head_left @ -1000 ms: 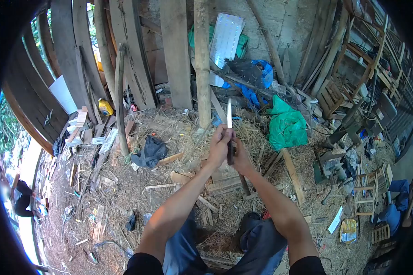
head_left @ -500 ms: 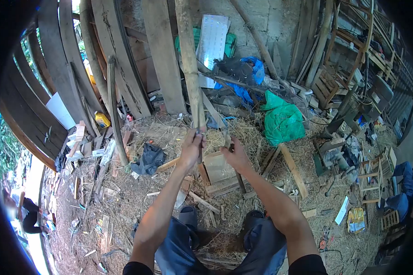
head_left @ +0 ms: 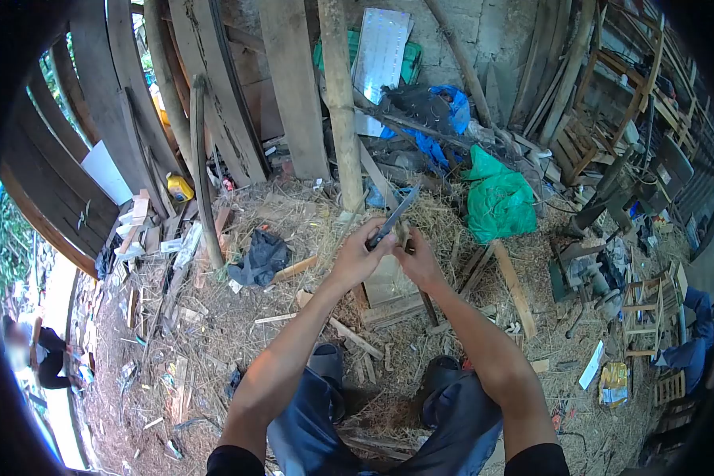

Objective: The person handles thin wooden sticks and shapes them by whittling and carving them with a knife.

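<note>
My left hand (head_left: 360, 255) is closed around the dark handle of a knife (head_left: 401, 208), whose blade points up and to the right. Close beside it, my right hand (head_left: 422, 263) grips a small brownish piece (head_left: 403, 233), perhaps wood; its exact kind is hard to make out. The blade lies right by this piece, and the hands almost touch. Below them stands a pale wooden block (head_left: 385, 290), partly covered by my hands. Behind the knife, an upright pole (head_left: 341, 103) reaches down to the straw-strewn ground.
A green plastic sack (head_left: 500, 202) lies at the right, with a loose plank (head_left: 514, 289) below it. Left of my hands is a black plastic bag (head_left: 262, 258). Boards (head_left: 293, 95) lean at the back. Wood scraps litter the floor, and a person (head_left: 47, 353) is at far left.
The knife, hardly visible before, now shows its blade raised to the upper right. My left hand has moved right, toward my right hand. The view has shifted slightly.
</note>
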`<state>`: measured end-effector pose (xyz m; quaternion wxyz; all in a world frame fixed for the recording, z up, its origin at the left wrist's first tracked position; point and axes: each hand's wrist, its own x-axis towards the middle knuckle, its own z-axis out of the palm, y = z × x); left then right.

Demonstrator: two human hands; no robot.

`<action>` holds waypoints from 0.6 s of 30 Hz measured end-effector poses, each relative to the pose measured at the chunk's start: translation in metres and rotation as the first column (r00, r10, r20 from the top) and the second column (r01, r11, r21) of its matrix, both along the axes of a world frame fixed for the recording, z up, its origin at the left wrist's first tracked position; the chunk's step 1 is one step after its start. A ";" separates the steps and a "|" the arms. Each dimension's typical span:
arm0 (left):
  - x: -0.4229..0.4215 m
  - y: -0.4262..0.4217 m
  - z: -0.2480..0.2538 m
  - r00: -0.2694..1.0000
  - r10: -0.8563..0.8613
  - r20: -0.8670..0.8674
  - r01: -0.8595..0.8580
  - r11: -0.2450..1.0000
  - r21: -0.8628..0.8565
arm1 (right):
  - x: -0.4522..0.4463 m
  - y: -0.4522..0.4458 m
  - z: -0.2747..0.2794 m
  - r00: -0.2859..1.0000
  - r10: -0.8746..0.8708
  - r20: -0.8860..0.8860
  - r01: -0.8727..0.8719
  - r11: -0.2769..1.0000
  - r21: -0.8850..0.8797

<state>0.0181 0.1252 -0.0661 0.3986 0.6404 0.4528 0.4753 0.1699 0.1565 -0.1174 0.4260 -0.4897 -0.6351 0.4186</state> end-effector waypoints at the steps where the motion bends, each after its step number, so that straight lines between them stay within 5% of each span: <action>1: 0.001 0.001 -0.001 1.000 0.001 0.002 -0.001 1.000 -0.002 | -0.001 -0.002 0.004 1.000 -0.007 0.022 0.007 1.000 0.014; 8: 0.011 0.002 -0.004 0.994 0.072 -0.081 -0.070 0.997 0.031 | -0.008 0.007 -0.032 0.992 0.071 -0.106 -0.065 0.996 0.059; 11: 0.007 0.002 -0.002 0.996 0.061 -0.072 -0.064 0.997 -0.046 | 0.000 -0.004 0.005 0.988 0.077 0.130 -0.081 0.996 0.021; 13: 0.002 0.004 -0.006 0.995 0.050 -0.084 -0.057 0.994 -0.093 | 0.011 0.002 0.020 0.981 0.156 0.119 -0.144 0.984 -0.102; 15: -0.002 0.006 -0.014 0.995 0.019 -0.101 -0.005 0.991 0.137 | 0.022 0.006 0.035 0.967 0.233 0.100 -0.206 0.952 -0.228; 18: -0.008 0.004 -0.015 0.999 0.039 -0.006 -0.039 0.999 0.013 | 0.027 0.002 0.055 0.965 0.260 0.021 -0.250 0.945 -0.209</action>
